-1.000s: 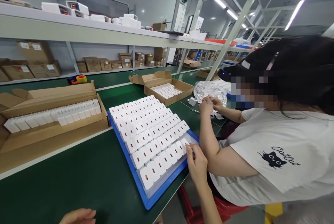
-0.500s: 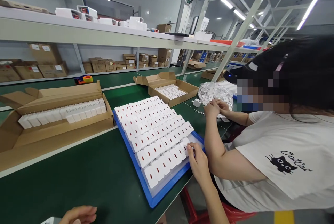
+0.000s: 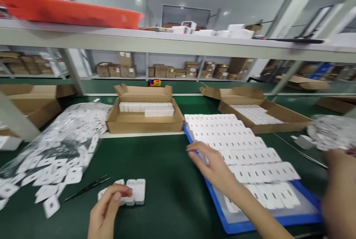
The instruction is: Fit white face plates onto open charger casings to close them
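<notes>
My left hand (image 3: 109, 209) grips the end of a small group of white wall chargers (image 3: 136, 191) lying on the green workbench (image 3: 164, 164). Farther right, my right hand (image 3: 214, 166) rests with its fingers extended against rows of white chargers (image 3: 244, 146). Those rows fill a blue tray (image 3: 250, 226), and my fingers reach past its left rim. Part of the tray is hidden under my right forearm. Fine black tweezers (image 3: 87, 187) lie a short way left of my left hand.
A plastic bag of flat white pieces (image 3: 55, 153) spills across the bench at left. Two cardboard boxes of white chargers (image 3: 144, 118) stand behind the tray. A co-worker's blurred hand (image 3: 339, 190) is below a foil bag (image 3: 330, 131). A long shelf (image 3: 139, 42) runs overhead.
My view has swung far left, so the tray and foil bag sit farther right. My left hand has come forward onto the loose chargers. My right hand is now at the tray's left side.
</notes>
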`<state>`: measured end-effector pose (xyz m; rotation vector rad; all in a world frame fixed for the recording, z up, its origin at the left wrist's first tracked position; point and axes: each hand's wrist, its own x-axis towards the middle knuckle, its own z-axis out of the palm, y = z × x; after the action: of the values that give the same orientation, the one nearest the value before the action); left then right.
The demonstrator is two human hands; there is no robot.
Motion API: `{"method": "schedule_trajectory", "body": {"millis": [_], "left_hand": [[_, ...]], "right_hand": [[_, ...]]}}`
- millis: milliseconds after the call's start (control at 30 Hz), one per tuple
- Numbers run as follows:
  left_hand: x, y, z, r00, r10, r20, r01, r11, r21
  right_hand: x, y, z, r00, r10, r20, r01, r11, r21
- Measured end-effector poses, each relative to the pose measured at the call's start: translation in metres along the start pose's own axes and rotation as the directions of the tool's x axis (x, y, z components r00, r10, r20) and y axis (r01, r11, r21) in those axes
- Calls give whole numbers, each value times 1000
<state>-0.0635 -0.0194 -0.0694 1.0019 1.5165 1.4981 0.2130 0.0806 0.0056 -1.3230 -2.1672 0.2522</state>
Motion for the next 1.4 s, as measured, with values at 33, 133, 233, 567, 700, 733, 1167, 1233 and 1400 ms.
{"method": "schedule_trajectory", "body": {"millis": [33,133,233,567,700,733,1167,1233,1400], "left_hand": [[-1,2,-3,1000,-3,-10,3,1000,-23],[-7,6,-20,998,8,-69,-12,998,-67],[-13,0,-53,984,27,-179,-29,1000,-7],[11,-29,-93,994,-45,95,6,926,377],[10,-17,-88,984,-57,171,-11,929,370],[9,-14,-89,983,-56,177,-13,930,367],[-8,-1,-66,813,347,-468,-473,862,-182],[-11,0,-85,742,370,-559,-520,844,-132],[-27,17,-116,667,390,-635,-485,874,28]], "right_hand": [[22,-24,16,983,-101,156,97,995,28],[72,-86,65,796,-292,531,294,952,84],[102,-122,104,599,-315,736,380,921,85],[80,-141,114,463,-26,886,321,936,-140],[76,-122,91,554,26,832,177,973,-149],[78,-118,83,578,42,815,138,979,-148],[74,-202,147,600,-361,714,-207,792,575],[87,-223,175,605,-337,721,-68,881,468],[99,-271,247,557,-339,758,342,925,162]]}}
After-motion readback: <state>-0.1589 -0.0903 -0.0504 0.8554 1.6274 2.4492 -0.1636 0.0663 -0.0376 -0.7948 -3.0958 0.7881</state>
